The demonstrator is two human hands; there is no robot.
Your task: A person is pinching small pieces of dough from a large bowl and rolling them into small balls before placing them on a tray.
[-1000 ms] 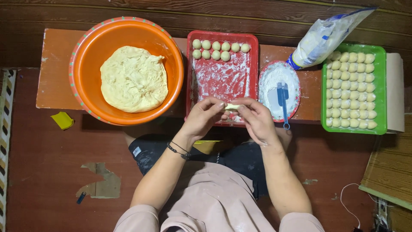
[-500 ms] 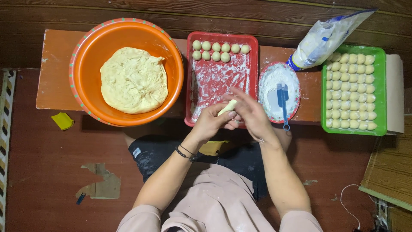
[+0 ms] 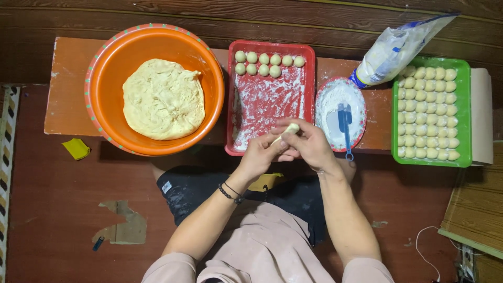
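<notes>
I have both hands together over the near edge of the red tray (image 3: pixel 309 99). My left hand (image 3: pixel 260 155) and right hand (image 3: pixel 310 144) are pressed close, fingers curled, pinching a small strip of dough (image 3: pixel 285 131) between them; its pale end sticks up above my fingertips. A dark band sits on my left wrist.

Just beyond my hands the tray is dusted with flour, and at its far end lie two short rows of dough balls (image 3: pixel 264 63). Well to the left of my left hand stands the orange bowl (image 3: pixel 105 63) holding a big lump of dough (image 3: pixel 162 98). Just right of my right hand is a small plate (image 3: pixel 327 102) of flour with a blue spatula (image 3: pixel 345 126) lying on it, handle toward me. Farther right is the green tray (image 3: pixel 463 112), packed with rows of balls, and beyond the plate a flour bag (image 3: pixel 395 50) leans with its mouth over that tray's corner.

All of this rests on a low wooden bench (image 3: pixel 65 105). A yellow scrap (image 3: pixel 76 148) lies on the floor, far left of my left hand
</notes>
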